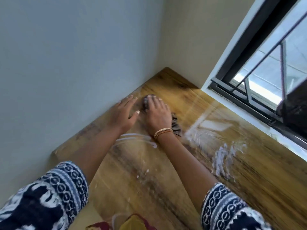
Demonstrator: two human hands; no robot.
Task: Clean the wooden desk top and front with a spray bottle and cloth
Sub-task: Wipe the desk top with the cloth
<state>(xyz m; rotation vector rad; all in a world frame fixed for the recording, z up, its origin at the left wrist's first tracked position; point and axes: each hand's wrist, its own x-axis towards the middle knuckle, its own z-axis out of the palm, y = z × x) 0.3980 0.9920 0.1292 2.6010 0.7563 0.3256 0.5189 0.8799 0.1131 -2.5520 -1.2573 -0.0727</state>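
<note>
Right hand (157, 116) on cloth (176, 127)

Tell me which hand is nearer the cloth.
Right. The right hand presses down on top of the cloth. The left hand lies flat on the desk top just beside it, on the wall side.

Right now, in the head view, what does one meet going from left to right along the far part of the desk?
In order: grey wall → left hand, flat on the desk → right hand, pressing the cloth → white foam streaks → window.
</note>
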